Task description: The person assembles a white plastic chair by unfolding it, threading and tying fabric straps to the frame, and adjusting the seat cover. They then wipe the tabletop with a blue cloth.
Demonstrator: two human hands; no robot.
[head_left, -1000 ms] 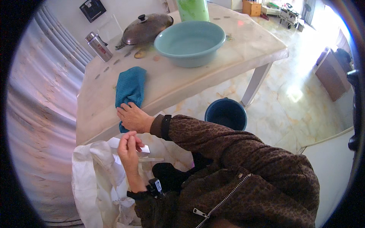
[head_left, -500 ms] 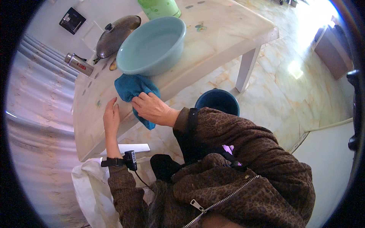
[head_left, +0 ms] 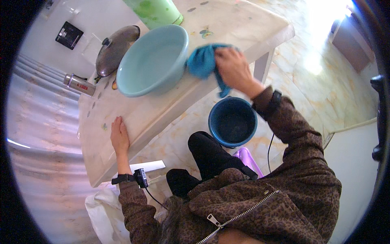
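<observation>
My right hand [head_left: 234,69] grips a blue cloth [head_left: 202,62] at the table's near edge, just right of the pale blue basin [head_left: 156,61]. The hand is slightly blurred; one end of the cloth hangs over the edge. Flat on the table's left part rests my left hand [head_left: 120,136], fingers stretched out and nothing in it. The basin stands on the white table [head_left: 248,24], and no contents can be made out inside it.
On the floor below the table's edge stands a dark blue bucket [head_left: 232,122], beside a purple plastic thing [head_left: 248,160]. Behind the basin are a lidded pan [head_left: 118,51], a steel flask [head_left: 79,84] and a green container [head_left: 156,12]. A curtain [head_left: 44,122] hangs at the left.
My right hand has carried the blue cloth rightward along the table edge, from before the basin to its right side. My left hand has come down flat on the table. More of the bucket shows.
</observation>
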